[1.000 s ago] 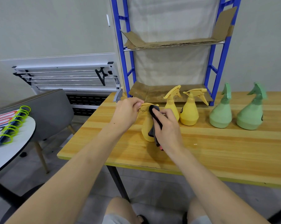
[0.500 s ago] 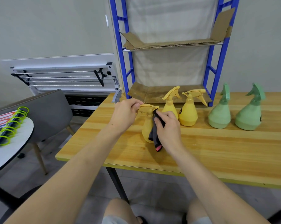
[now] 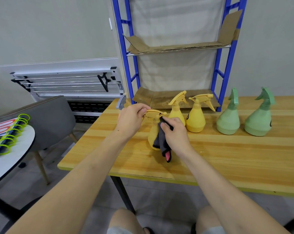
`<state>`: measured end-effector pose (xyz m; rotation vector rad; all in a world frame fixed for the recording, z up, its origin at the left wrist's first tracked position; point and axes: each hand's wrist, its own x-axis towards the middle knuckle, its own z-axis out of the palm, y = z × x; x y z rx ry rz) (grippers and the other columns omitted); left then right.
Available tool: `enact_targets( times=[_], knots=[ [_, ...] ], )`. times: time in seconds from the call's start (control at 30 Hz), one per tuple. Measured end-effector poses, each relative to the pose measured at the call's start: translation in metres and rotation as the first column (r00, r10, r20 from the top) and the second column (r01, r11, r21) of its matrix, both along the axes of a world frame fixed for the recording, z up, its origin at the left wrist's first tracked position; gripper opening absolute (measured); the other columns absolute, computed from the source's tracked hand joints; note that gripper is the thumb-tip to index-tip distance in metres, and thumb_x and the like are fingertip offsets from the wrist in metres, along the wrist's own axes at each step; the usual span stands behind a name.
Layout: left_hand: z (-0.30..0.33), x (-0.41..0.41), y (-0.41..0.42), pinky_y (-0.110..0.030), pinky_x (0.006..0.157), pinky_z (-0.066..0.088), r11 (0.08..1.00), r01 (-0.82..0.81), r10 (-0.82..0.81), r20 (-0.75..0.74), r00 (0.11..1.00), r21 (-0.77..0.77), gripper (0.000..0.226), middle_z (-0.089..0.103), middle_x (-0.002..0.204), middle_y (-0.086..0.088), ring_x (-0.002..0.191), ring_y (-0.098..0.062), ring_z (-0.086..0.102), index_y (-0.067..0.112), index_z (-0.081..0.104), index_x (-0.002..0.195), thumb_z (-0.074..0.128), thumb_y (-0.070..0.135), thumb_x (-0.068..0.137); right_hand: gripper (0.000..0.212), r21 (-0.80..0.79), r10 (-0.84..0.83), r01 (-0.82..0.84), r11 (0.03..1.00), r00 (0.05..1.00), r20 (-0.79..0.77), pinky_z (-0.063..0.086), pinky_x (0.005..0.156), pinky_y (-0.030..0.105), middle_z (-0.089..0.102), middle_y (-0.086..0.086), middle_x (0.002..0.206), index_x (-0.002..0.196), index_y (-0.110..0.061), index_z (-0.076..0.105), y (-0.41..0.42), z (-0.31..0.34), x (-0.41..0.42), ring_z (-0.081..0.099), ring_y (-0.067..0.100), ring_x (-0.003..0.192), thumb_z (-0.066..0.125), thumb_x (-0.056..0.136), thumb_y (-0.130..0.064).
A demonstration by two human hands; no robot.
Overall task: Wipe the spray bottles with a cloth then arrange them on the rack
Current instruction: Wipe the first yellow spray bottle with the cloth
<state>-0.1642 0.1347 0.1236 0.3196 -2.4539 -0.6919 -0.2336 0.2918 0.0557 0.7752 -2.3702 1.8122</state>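
Observation:
A yellow spray bottle [image 3: 153,134] stands near the front left of the wooden table [image 3: 227,159]. My left hand [image 3: 132,120] pinches its trigger head. My right hand [image 3: 175,133] grips a dark grey cloth [image 3: 161,141] with a pink tag and presses it against the bottle's neck and side. Two more yellow spray bottles [image 3: 176,108] [image 3: 196,118] stand just behind it. Two green spray bottles [image 3: 229,119] [image 3: 259,120] stand to the right. The blue rack [image 3: 218,65] with cardboard-lined shelves rises at the table's back.
A grey metal tool [image 3: 121,103] lies at the table's back left corner. A grey chair [image 3: 46,122] and a round white table [image 3: 11,159] with green-ringed items stand to the left. A folded white drying rack [image 3: 67,81] leans on the wall.
My right hand has slid the cloth down from the bottle's head to its neck and side. The cloth's tail hangs lower. My left hand keeps hold of the trigger head.

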Motion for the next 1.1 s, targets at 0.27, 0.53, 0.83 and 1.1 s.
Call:
enact_targets(
  times=[0.27, 0.53, 0.83, 1.1],
  knots=[
    [-0.004, -0.009, -0.017, -0.037, 0.091, 0.051, 0.998, 0.024, -0.023, -0.01, 1.0, 0.066, 0.027, 0.059, 0.102, -0.001, 0.095, -0.016, 0.055, 0.04, 0.071, 0.105, 0.054, 0.019, 0.106, 0.037, 0.105, 0.065, -0.069, 0.992, 0.997, 0.041, 0.037, 0.098, 0.021, 0.056, -0.005, 0.122, 0.14, -0.02, 0.062, 0.009, -0.011, 0.001, 0.051, 0.008, 0.113, 0.056, 0.104, -0.017],
    [-0.001, -0.011, -0.009, -0.038, 0.099, 0.05, 0.999, 0.007, -0.01, 0.074, 0.997, 0.04, 0.03, 0.061, 0.119, 0.0, 0.106, -0.013, 0.062, 0.035, 0.067, 0.13, 0.061, 0.034, 0.102, 0.03, -0.038, 0.121, -0.119, 0.992, 0.991, 0.057, 0.04, 0.088, 0.014, 0.059, -0.005, 0.109, 0.13, -0.019, 0.069, -0.003, -0.001, 0.003, 0.056, 0.0, 0.103, 0.057, 0.103, -0.014],
    [-0.002, -0.005, -0.009, -0.034, 0.061, 0.05, 0.994, 0.014, -0.022, 0.069, 0.997, 0.111, 0.029, 0.072, 0.101, 0.007, 0.06, -0.006, 0.053, 0.043, 0.069, 0.117, 0.053, 0.021, 0.106, 0.034, 0.009, 0.039, -0.039, 0.999, 0.999, 0.004, 0.038, 0.085, 0.007, 0.061, -0.004, 0.114, 0.134, -0.021, 0.068, -0.006, -0.014, 0.008, 0.055, 0.006, 0.104, 0.058, 0.102, -0.015],
    [-0.001, 0.015, -0.013, -0.028, 0.095, 0.052, 0.954, 0.036, -0.03, -0.025, 0.999, 0.296, 0.033, 0.07, 0.114, 0.007, 0.108, -0.007, 0.064, 0.022, 0.062, 0.135, 0.059, 0.018, 0.103, 0.036, -0.015, 0.058, -0.058, 0.998, 0.997, -0.041, 0.044, 0.099, 0.021, 0.06, -0.005, 0.113, 0.136, -0.021, 0.066, -0.017, -0.01, 0.02, 0.058, 0.01, 0.11, 0.061, 0.101, -0.017]
  ],
)
